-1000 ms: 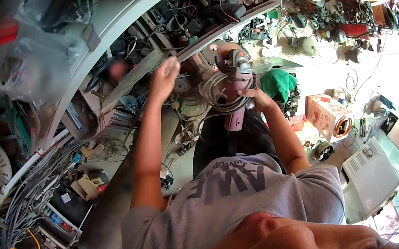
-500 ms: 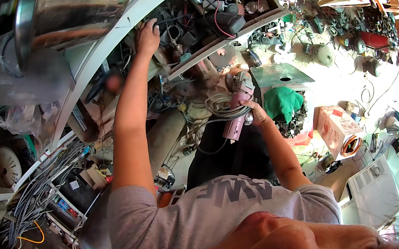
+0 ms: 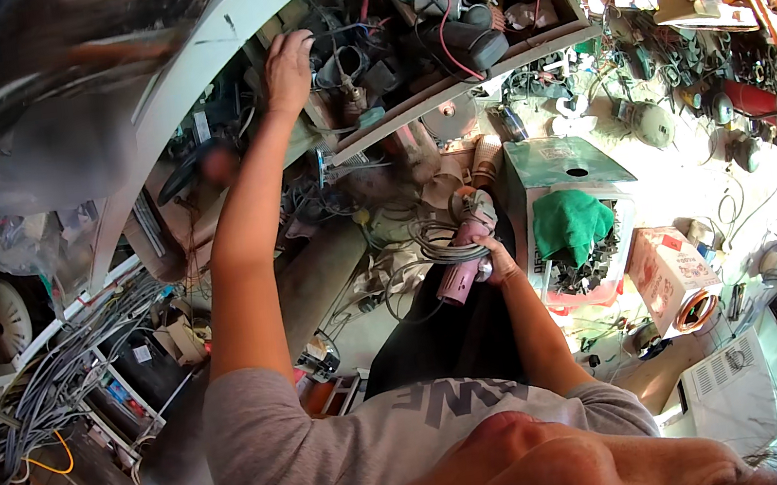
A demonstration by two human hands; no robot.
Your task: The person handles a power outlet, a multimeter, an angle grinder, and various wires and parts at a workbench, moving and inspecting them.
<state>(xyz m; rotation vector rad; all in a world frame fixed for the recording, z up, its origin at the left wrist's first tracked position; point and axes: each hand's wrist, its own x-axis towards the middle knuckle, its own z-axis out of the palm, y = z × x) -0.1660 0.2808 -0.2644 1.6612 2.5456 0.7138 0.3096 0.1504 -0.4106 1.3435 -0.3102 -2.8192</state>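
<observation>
My left hand (image 3: 287, 71) reaches up to a shelf bin (image 3: 416, 113) of dark tools, cables and parts; its fingers are apart and slightly bent at the bin's left end, with nothing visible in them. Lower down, my right hand (image 3: 497, 258) grips a pink angle grinder (image 3: 457, 279) with a loop of grey cable (image 3: 432, 237) around it. The grinder hangs over my dark trousers, beside a white plastic bin (image 3: 538, 277) holding a green cloth (image 3: 571, 223) and small black parts.
Plastic bags (image 3: 35, 240) and a pale curved beam (image 3: 178, 94) are at upper left, grey cable bundles (image 3: 46, 396) at lower left. A cardboard box (image 3: 668, 274), a white appliance (image 3: 726, 384), a red cylinder (image 3: 747, 97) and many loose tools are at the right.
My left hand has gone up and forward to the shelf bin. The grinder in my right hand has moved lower in the picture, and the view has shifted slightly.
</observation>
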